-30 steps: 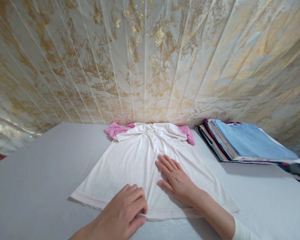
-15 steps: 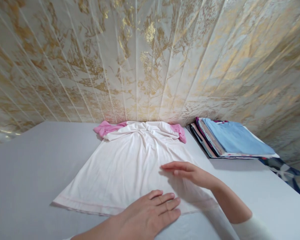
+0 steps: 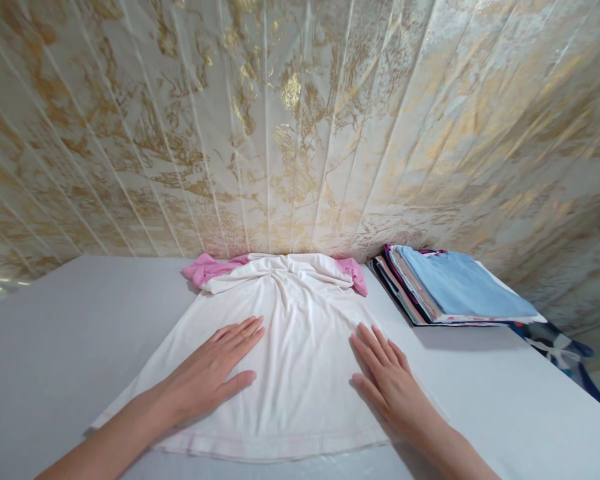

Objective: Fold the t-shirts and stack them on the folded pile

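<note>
A white shirt with pink sleeves [image 3: 300, 373] lies spread on the table, its hem towards me and its far end bunched in folds. Flat on the left half of the shirt rests my left hand [image 3: 215, 373], fingers stretched out and thumb apart. My right hand [image 3: 387, 377] lies on the right half, fingers extended towards the far end. Neither hand grips the cloth. Creases run lengthwise through the fabric between them.
The white table [image 3: 80, 333] reaches back to a gold-and-white patterned wall covering [image 3: 280, 133]. A stack of folded clothes [image 3: 470, 283], light blue on top, stands at the back right. Dark blue patterned cloth [image 3: 560, 350] hangs over the right edge beside it.
My left hand has moved from the near hem up and left onto the shirt. My right hand has turned, now lying flat further right. The view has shifted slightly.
</note>
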Action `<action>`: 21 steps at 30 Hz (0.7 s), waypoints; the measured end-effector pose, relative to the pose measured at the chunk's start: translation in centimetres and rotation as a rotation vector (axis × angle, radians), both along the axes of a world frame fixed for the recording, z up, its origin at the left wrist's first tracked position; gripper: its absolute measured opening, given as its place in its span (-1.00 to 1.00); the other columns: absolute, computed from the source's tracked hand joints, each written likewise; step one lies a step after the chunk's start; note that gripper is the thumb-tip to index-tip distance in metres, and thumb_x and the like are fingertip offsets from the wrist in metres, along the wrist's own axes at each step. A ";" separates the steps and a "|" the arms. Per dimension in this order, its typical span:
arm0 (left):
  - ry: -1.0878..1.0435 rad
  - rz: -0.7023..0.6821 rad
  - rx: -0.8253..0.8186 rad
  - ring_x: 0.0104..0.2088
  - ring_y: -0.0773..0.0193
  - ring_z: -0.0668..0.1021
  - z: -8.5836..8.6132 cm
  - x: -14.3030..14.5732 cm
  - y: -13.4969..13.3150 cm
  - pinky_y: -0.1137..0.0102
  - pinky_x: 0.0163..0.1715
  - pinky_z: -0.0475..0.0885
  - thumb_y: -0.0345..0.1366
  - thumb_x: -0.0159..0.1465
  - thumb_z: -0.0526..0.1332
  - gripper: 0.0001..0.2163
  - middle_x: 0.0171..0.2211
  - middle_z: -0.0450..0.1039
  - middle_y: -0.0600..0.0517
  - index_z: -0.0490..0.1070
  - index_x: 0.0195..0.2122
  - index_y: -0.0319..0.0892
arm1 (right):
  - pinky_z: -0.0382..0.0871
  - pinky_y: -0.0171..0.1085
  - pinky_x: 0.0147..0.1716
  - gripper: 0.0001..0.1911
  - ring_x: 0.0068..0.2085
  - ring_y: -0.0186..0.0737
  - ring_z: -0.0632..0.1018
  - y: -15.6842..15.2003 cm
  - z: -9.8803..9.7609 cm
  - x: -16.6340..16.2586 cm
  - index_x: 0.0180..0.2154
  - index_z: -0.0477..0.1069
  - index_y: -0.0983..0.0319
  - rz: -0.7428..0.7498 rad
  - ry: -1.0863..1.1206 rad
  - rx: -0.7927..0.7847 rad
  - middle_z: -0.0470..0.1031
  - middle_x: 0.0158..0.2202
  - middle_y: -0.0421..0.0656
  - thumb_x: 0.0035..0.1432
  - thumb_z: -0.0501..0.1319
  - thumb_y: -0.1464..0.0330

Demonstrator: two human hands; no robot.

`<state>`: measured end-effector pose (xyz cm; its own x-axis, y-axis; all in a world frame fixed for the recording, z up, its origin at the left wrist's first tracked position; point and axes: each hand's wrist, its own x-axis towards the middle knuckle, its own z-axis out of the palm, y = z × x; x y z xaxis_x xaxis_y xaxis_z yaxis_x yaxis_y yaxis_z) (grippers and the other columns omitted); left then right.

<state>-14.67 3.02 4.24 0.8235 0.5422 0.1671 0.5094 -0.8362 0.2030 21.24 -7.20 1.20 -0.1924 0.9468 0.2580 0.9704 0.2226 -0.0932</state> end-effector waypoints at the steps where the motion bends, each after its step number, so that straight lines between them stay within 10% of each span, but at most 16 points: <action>1: 0.009 0.021 0.034 0.34 0.09 0.13 -0.6 -0.8 0.0 0.17 0.27 0.05 -0.06 0.43 0.02 -0.42 0.37 -0.06 -0.04 -0.19 0.39 -0.02 | 0.09 0.08 0.23 -0.42 0.37 0.01 0.04 -0.2 -0.6 -0.1 0.32 0.09 0.14 -0.015 -0.047 0.005 0.01 0.38 -0.06 0.36 -0.04 0.08; 21: -0.057 0.229 0.328 0.25 0.13 0.30 -1.9 -4.6 -13.3 0.29 0.19 0.25 -0.05 0.40 0.05 -0.38 0.34 0.07 0.04 -0.23 0.40 0.03 | 0.38 0.21 -0.01 -0.19 0.25 0.25 0.28 -8.5 -3.8 0.9 0.35 -0.27 -0.07 0.044 -0.245 0.102 0.07 0.33 -0.14 0.21 0.05 -0.06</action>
